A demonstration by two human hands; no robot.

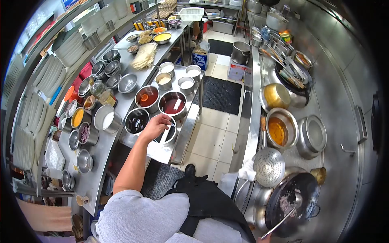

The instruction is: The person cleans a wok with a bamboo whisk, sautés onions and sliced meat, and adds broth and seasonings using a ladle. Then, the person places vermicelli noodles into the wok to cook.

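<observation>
My left hand reaches over a steel pot of dark contents on the side counter. Its curled fingers are at the upper end of a white utensil handle standing in that pot; the utensil's working end is hidden. Beside it are a pot of dark liquid and a pot of red liquid with another white handle in it. At the bottom edge, my right hand, mostly cut off, grips the handle of a steel ladle. The ladle's bowl rests in a black wok among pale pieces of food.
A perforated strainer lies left of the wok, below a pot of orange-brown oil. Several steel bowls and ingredient containers crowd the left counter. Plate stacks fill the left shelf. Black mats lie on the tiled floor.
</observation>
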